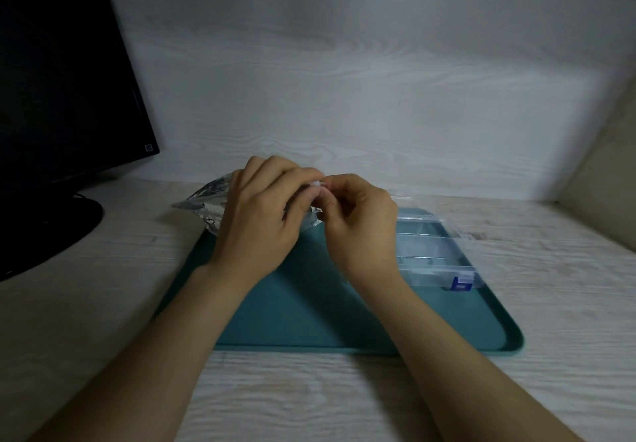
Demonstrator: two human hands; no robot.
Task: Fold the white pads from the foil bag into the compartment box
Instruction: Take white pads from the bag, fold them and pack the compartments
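My left hand (261, 214) and my right hand (358, 218) meet above the far edge of the teal tray (309, 304). Between their fingertips they pinch a small white pad (317, 185), mostly hidden by the fingers. A crumpled silver foil bag (210, 200) lies behind and under my left hand, at the tray's far left corner. The clear plastic compartment box (433, 252) with a blue latch stands open on the tray's right side, just right of my right hand. What its compartments hold is too faint to make out.
A black monitor (62, 73) on its round stand occupies the left of the pale wood-grain desk (344, 390). A white wall rises right behind the tray. A beige panel closes off the right side.
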